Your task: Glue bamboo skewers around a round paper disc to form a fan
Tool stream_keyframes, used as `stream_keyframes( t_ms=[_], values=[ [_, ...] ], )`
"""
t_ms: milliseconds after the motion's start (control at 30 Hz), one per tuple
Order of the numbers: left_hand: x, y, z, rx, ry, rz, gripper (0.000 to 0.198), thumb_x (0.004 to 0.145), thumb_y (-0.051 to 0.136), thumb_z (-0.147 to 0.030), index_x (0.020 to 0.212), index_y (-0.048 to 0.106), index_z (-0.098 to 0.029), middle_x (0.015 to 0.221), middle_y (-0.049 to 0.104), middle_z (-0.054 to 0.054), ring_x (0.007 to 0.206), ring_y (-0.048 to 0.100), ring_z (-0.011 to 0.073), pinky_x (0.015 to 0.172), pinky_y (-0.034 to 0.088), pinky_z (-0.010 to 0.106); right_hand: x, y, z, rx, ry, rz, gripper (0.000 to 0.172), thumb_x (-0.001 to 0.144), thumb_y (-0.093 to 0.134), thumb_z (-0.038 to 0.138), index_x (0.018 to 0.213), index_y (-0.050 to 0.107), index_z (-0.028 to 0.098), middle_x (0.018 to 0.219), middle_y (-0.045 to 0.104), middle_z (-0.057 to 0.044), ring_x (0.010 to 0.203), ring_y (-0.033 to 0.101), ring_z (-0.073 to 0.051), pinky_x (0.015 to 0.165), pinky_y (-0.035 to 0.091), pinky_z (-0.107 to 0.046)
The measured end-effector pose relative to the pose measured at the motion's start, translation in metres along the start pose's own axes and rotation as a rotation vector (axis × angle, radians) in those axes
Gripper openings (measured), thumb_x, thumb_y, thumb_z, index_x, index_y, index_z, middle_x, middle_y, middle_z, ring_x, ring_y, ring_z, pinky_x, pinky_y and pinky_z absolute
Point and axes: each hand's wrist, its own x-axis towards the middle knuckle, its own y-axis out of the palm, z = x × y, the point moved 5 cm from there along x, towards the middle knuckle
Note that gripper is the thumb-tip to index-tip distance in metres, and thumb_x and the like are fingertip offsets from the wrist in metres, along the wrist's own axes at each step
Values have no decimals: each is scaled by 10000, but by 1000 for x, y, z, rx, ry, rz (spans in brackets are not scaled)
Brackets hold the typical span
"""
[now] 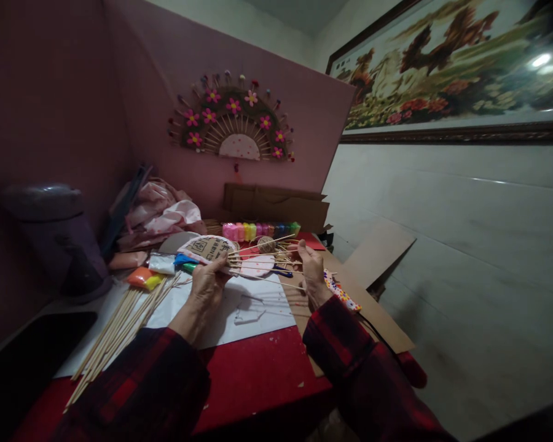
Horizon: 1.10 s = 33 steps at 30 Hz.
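Observation:
My left hand (207, 287) is closed on a rounded cardboard piece (203, 248) with printed dark characters and a pale edge. Thin wooden sticks (262, 255) fan out from it to the right. At the sticks' far ends is my right hand (314, 270), its fingers curled around some of them; the exact grip is partly hidden. Just beneath the sticks shows a white, pink-dotted rounded piece (258, 266); whether it is joined to them I cannot tell. White paper (262, 316) lies under both hands.
Loose wooden sticks (115, 334) lie at left beside orange and yellow clay packets (145, 278). A purple container (59, 239) stands behind. Colourful clay packs (260, 231) line the back, near a twine ball (266, 244). A flowered stick fan (233, 123) hangs above. Cardboard (387, 313) lies right.

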Motion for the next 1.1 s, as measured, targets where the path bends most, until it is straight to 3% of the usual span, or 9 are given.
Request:
stream_keyframes(
  t_ms=[167, 333, 500, 600, 833, 1100],
  values=[
    [-2, 3, -1, -7, 4, 16, 212, 649, 630, 43, 779, 609, -124, 708, 657, 18, 621, 635, 125, 554, 554, 224, -2, -15, 24, -224, -372, -218, 457, 862, 431, 545, 812, 663, 154, 835, 662, -88, 761, 595, -177, 685, 441, -289],
    [-1, 4, -2, 24, -18, 11, 198, 658, 605, 37, 806, 617, -93, 715, 665, 53, 616, 647, 152, 507, 547, 225, -14, -17, 52, -490, -719, -266, 308, 908, 454, 389, 799, 657, 184, 854, 622, -65, 824, 576, -179, 786, 440, -308],
    [2, 2, -3, 47, 10, -15, 190, 704, 605, -14, 866, 633, -109, 753, 675, 65, 656, 656, 170, 495, 546, 236, -28, -14, 71, -611, -907, -303, 206, 915, 458, 264, 891, 648, 188, 893, 617, -76, 889, 563, -194, 841, 434, -345],
    [3, 2, -2, 69, 23, -2, 197, 687, 614, -12, 859, 628, -108, 763, 680, 64, 645, 662, 180, 529, 565, 282, -36, -2, 73, -713, -971, -207, 171, 902, 481, 227, 931, 647, 196, 931, 638, -75, 926, 556, -206, 869, 409, -371],
    [0, 6, 6, 170, 47, 106, 196, 633, 704, -85, 817, 642, -109, 720, 682, 68, 590, 658, 185, 526, 565, 297, -43, 35, 50, -943, -985, 243, 170, 849, 588, 231, 1010, 640, 217, 1011, 680, -53, 994, 547, -221, 896, 336, -382],
    [-1, 5, 9, 225, 25, 113, 281, 579, 768, -176, 819, 639, -105, 687, 675, 60, 561, 643, 179, 531, 560, 315, -36, 41, 40, -944, -984, 348, 74, 823, 581, 124, 817, 629, 181, 778, 669, -34, 738, 558, -178, 732, 355, -313]
  ],
)
